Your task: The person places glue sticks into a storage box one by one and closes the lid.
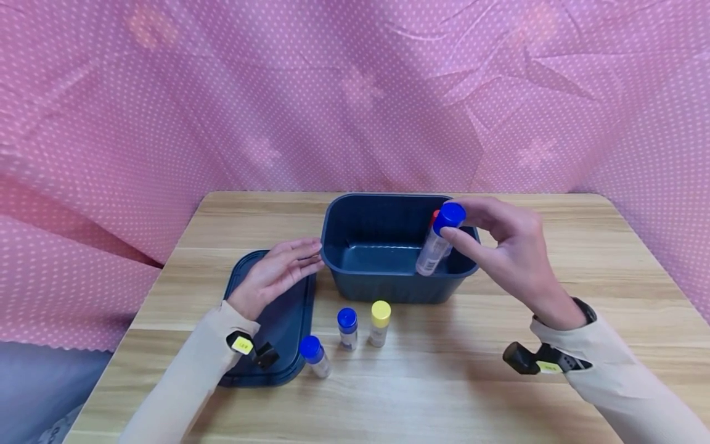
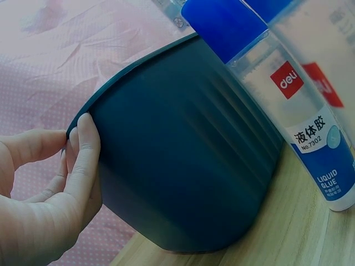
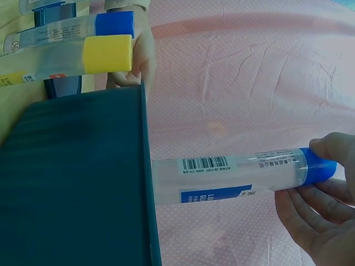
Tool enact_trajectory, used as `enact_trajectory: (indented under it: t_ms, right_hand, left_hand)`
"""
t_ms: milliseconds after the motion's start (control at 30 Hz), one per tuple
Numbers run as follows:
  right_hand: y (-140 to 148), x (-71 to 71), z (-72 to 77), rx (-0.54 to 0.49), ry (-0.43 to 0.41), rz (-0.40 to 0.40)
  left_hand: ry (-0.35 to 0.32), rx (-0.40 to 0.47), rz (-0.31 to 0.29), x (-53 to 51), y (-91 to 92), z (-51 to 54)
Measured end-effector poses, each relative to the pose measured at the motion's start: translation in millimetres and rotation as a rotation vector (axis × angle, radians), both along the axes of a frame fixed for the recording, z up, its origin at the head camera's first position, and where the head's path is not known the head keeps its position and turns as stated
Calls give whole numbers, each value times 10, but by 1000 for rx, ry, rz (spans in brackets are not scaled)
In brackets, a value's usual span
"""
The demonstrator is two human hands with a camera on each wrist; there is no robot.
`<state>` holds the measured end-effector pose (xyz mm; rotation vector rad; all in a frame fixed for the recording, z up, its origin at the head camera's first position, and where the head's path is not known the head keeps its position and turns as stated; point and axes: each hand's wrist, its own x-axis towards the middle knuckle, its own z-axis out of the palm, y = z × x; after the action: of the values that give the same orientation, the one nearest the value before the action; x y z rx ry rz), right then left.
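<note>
My right hand (image 1: 507,246) holds a liquid glue bottle (image 3: 227,176) by its blue cap, thumb and fingers round the cap. The bottle tilts over the right end of a dark blue box (image 1: 388,287), its lower end within the rim. Beside it in the box shows a red cap (image 1: 435,216), mostly hidden. At the box's left end my left hand (image 1: 280,271) touches the rim with extended fingers. Two blue-capped glue bottles (image 1: 347,330) (image 1: 316,357) and a yellow-capped bottle (image 1: 379,324) stand upright before the box.
A dark blue lid (image 1: 280,308) lies on the wooden table (image 1: 499,382), partly below my left hand and forearm. Pink dotted cloth (image 1: 355,92) hangs behind the table and at both sides.
</note>
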<state>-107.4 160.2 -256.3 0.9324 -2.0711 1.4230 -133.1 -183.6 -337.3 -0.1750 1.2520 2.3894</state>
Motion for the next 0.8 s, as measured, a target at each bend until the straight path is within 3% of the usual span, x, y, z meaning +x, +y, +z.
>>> enact_trajectory:
  t_ms: [367, 800]
  right_hand:
    - [-12, -84, -77, -5, -2, -17]
    - [-18, -214, -279, 82, -45, -58]
  left_hand:
    - [13, -27, -3, 5, 7, -25]
    - [12, -3, 5, 11, 5, -49]
